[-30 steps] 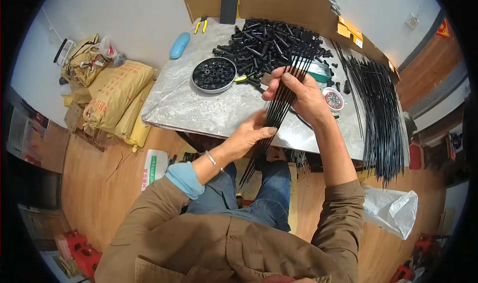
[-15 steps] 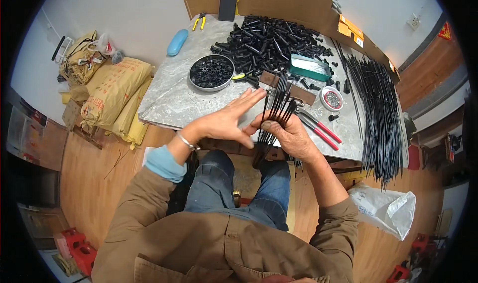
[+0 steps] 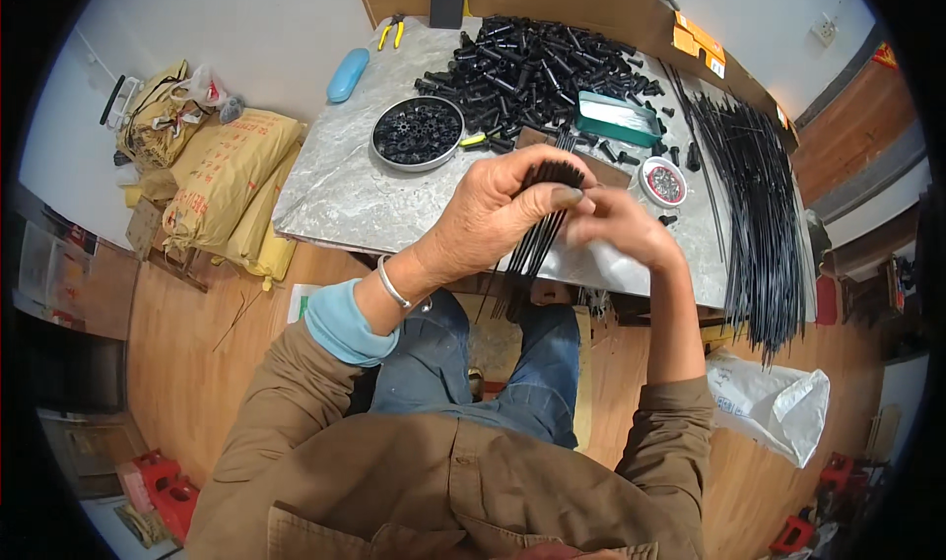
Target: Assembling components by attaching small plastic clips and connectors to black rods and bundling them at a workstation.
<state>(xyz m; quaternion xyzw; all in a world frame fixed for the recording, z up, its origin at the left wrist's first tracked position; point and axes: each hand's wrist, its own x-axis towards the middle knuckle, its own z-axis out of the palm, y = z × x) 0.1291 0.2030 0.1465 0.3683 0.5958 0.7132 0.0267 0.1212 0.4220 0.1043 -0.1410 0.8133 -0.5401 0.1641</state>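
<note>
My left hand [image 3: 483, 215] is closed around a bundle of thin black rods [image 3: 535, 248], thumb across the front. The rods slant down toward my knees, their upper ends fanned out side by side above the thumb. Close against the bundle's right side is my right hand [image 3: 628, 227], its fingers smeared by motion. Whether it grips anything is not clear. Behind my hands lies a brown block [image 3: 613, 174], partly hidden. A small round dish of tiny metal parts [image 3: 662, 182] stands just beyond my right hand.
Black fittings [image 3: 532, 67] are heaped at the table's back. A round tin of black pieces [image 3: 418, 133], a blue case [image 3: 348, 75] and yellow-handled pliers [image 3: 392, 32] lie left. A green tray [image 3: 618, 119] and many long black rods [image 3: 754, 215] are at right.
The bundle has passed from my right hand to my left, which has closed around it. My right hand has shifted to the bundle's right side. The red-handled pliers are now out of sight.
</note>
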